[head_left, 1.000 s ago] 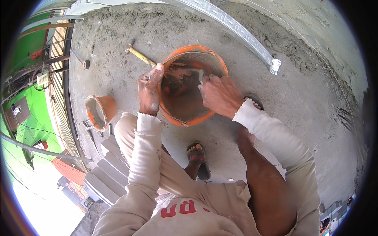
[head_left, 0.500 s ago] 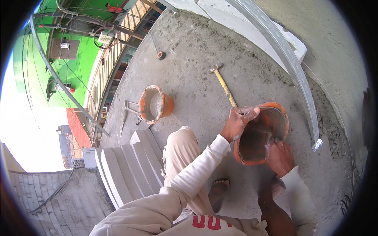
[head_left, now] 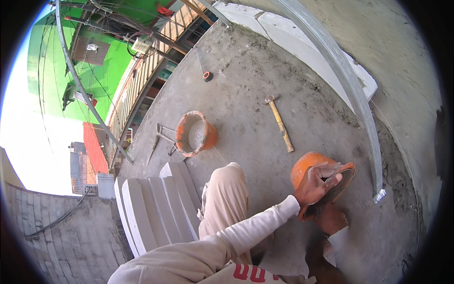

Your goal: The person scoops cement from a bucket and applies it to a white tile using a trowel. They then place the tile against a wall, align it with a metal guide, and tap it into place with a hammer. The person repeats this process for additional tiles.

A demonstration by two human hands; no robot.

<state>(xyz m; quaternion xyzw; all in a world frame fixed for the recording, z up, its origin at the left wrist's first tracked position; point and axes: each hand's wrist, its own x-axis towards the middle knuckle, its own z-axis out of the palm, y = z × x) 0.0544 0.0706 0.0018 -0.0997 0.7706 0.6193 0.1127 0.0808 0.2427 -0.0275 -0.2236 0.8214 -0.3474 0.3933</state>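
An orange bucket, smeared with grey mortar, lies tilted over the concrete floor with its mouth turned toward me. My left hand grips its rim, the thumb stretched along the edge. At the lower part of the mouth is my right hand, blurred, its fingers hidden by shadow and the rim; whether it holds anything cannot be seen. Beyond the bucket, a hammer with a yellow handle rests on the floor.
A second orange bucket with grey residue stands left of centre, beside a metal hand tool. Pale blocks are stacked by my knee. A metal channel arcs along the right, near white blocks. A tape measure lies farther off.
The bucket in my hands has tipped, showing more of its outer side, and its mouth has swung toward the lower right. My left hand moved right and down with it; the right hand moved lower.
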